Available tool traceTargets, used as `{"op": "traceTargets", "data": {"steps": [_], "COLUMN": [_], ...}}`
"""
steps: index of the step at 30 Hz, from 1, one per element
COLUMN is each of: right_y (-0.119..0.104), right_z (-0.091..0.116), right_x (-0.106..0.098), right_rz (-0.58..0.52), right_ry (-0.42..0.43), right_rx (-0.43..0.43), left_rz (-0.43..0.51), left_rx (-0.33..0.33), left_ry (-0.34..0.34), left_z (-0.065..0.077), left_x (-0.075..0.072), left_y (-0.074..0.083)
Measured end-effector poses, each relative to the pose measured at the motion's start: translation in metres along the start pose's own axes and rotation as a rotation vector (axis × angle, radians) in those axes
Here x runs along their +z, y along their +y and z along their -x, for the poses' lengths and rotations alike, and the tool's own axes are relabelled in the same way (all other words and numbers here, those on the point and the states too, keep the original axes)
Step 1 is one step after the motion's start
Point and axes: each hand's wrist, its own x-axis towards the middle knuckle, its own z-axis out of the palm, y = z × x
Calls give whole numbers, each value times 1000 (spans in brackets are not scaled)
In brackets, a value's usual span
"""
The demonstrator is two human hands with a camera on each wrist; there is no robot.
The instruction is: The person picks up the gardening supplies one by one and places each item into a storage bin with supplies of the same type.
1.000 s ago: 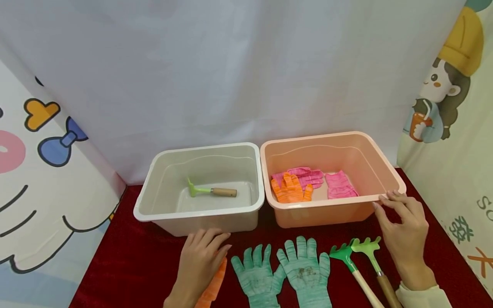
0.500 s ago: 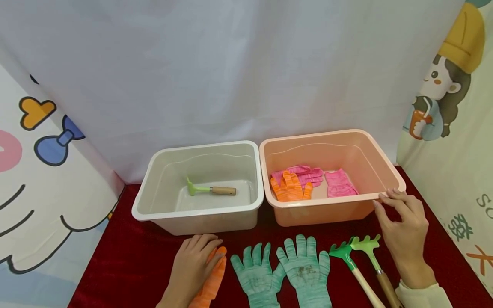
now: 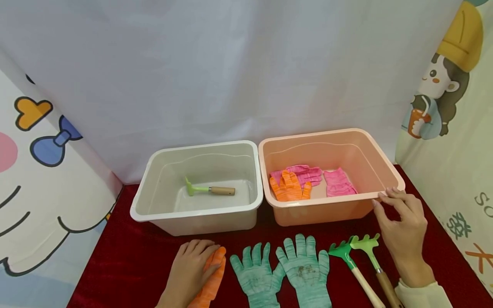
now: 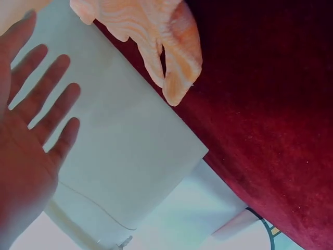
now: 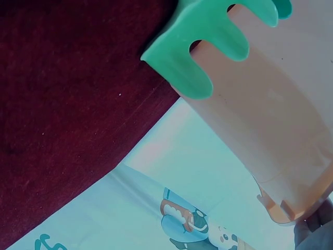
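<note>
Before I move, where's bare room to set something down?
Red velvet cloth lies bare between the left hand, gray basin and left cartoon backdrop. Rightward it's crowded: orange knit glove, teal knit gloves, hand rakes, then the right hand.

orng glove [image 3: 211,280], strpd | mint gloves [image 3: 259,280], streaky | lt-gry bin [image 3: 200,224] | peach bin [image 3: 319,214] | dk-red cloth [image 3: 115,269]

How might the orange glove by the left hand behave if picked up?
Probably floppy: the glove looks creased and bent in the left wrist view. Likely light, since its fabric seems thin. It might bunch rather than roll if pushed, looking soft and flattish.
</note>
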Motion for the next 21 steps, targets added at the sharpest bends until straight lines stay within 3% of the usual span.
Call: {"op": "traceTargets", "data": {"steps": [7,14,21], "right_y": [1,1,2], "right_z": [0,1,1], "right_x": [1,1,1], "right_rz": [-5,4,-2], "right_ry": [12,11,16], "right_rx": [-12,-9,-1], "left_rz": [-34,33,32], "left_rx": [-39,-104,-106], "left_ry": [-111,-234,-224], "left_z": [3,7,8], "left_x": [3,6,8], "left_y": [1,-1,0]}}
